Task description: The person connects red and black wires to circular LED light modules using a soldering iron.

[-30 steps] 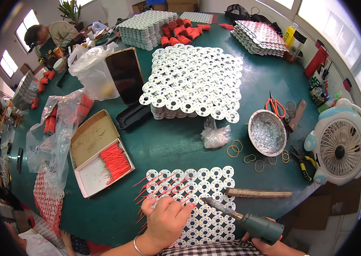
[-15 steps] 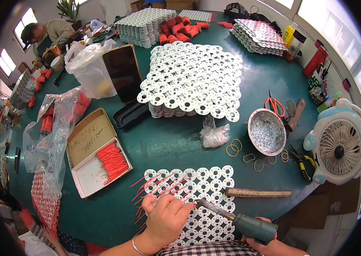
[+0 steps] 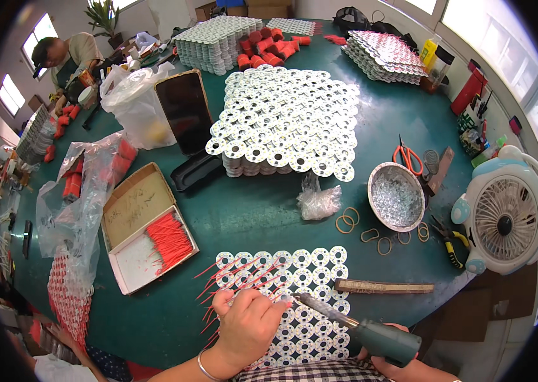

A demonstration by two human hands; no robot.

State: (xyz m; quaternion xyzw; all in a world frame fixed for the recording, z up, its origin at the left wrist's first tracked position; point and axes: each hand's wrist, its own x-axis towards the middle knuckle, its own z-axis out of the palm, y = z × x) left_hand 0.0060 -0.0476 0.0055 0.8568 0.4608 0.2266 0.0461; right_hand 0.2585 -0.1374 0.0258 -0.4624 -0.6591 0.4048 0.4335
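A sheet of small round white LED circuit boards (image 3: 304, 277) lies on the table in front of me, with thin red wires (image 3: 208, 286) sticking out leftward from its left part. Over this sheet my left hand (image 3: 253, 325) is closed, thumb and fingertips pinched on a red wire whose end barely shows. My right hand (image 3: 380, 364) grips a dark green soldering iron (image 3: 383, 340) from below. Its metal tip points left and sits just right of my left fingertips, above the boards. A wooden strip (image 3: 383, 287) rests across the sheet's right edge.
Left stands an open cardboard box (image 3: 132, 219) of red wires. Ahead are a tall stack of board sheets (image 3: 288, 121), a propped phone (image 3: 184, 108) and a small plastic bag (image 3: 320, 200). Rightward are a metal bowl (image 3: 377, 207), rubber bands, pliers (image 3: 450, 245) and a fan (image 3: 504, 223).
The soldering iron has shifted slightly to the right, its tip drawing a little away from my left fingertips. My left hand stays almost in place. Across the room, another person's head has moved.
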